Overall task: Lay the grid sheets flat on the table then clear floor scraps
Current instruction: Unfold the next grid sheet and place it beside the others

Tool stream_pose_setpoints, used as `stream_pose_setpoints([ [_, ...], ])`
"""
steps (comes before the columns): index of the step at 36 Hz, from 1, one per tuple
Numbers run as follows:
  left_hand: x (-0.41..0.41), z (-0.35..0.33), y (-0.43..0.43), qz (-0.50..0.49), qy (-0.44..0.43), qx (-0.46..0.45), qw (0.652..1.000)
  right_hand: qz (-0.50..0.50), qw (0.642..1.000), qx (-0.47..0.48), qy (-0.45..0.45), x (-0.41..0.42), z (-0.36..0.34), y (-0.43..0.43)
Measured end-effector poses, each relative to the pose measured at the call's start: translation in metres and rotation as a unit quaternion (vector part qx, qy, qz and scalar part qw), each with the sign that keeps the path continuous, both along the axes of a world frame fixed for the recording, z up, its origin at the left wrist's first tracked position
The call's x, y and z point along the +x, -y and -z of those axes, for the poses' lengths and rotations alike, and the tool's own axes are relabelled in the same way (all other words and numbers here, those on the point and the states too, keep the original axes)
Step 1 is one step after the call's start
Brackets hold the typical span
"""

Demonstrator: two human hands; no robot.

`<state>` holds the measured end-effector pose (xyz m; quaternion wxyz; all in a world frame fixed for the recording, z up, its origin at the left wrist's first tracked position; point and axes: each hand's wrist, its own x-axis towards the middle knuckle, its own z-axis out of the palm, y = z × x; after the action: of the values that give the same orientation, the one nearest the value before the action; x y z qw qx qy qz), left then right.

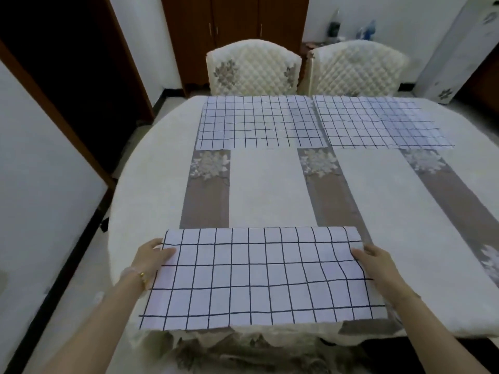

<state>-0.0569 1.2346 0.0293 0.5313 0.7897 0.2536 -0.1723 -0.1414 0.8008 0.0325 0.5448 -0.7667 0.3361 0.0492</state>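
Near sheet (256,276) lay at the table's (264,184) near edge, its front strip overhanging the edge a bit. Left hand (152,257) pinched the sheet's left edge, thumb on top, fingers under. Right hand (375,261) pinched its right edge the same way; sheet rippled slightly there. Two more sheets lay flat at the table's far side, side by side: far-left sheet (259,122), far-right sheet (378,122). Bracelet (142,276) on left wrist. Two chairs (253,68) stood behind the table.
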Motion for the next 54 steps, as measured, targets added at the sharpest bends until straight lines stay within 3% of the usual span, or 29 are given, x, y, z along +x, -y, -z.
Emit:
stream_pose_setpoints([
  [8, 0.011, 0.008, -0.001, 0.026, -0.009, -0.008, 1.000, 0.030, 0.999, -0.023, 0.002, 0.006, -0.002, -0.003],
  [24, 0.044, -0.050, 0.014, -0.022, 0.137, -0.025, 0.990, 0.024, 0.994, 0.013, 0.102, 0.046, -0.055, 0.001],
  [31, 0.014, -0.034, -0.016, -0.020, 0.066, -0.058, 0.996, 0.033, 0.997, 0.002, 0.068, 0.020, -0.032, 0.008],
  [40, -0.042, 0.018, -0.042, 0.114, -0.096, 0.036, 0.988, -0.019, 0.993, -0.034, -0.115, -0.027, 0.017, 0.013],
  [44, -0.044, 0.022, -0.050, 0.112, -0.098, 0.041, 0.988, -0.032, 0.989, -0.020, -0.145, -0.035, 0.020, 0.014],
  [54, -0.011, 0.008, -0.028, -0.004, -0.016, -0.110, 0.994, -0.008, 0.995, 0.067, -0.072, -0.014, 0.012, 0.008],
])
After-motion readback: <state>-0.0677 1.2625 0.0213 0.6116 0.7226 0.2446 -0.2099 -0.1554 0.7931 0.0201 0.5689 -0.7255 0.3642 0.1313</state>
